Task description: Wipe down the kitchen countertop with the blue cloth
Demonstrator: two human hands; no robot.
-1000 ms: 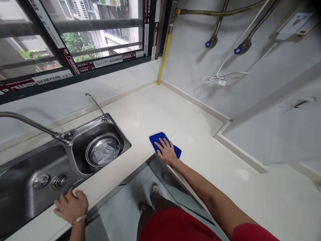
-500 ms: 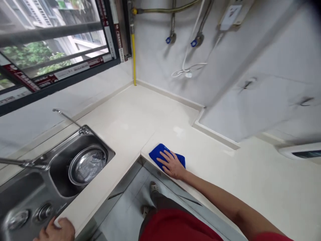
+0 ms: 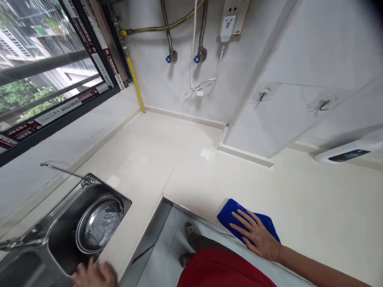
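On countertop, splaying right hand over cloth, with left hand unreadably blurred; could slip off edge if overreaching.

Blue cloth flat on counter

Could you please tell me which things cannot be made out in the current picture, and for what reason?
All in the head view:
- Left hand: blurred, its wrist cut off by the bottom edge.
- Blue cloth: the part beneath the right hand is hidden by it.
- Metal pot: shiny contents too unclear to name.
- Sink: cut off by the left and bottom edges.
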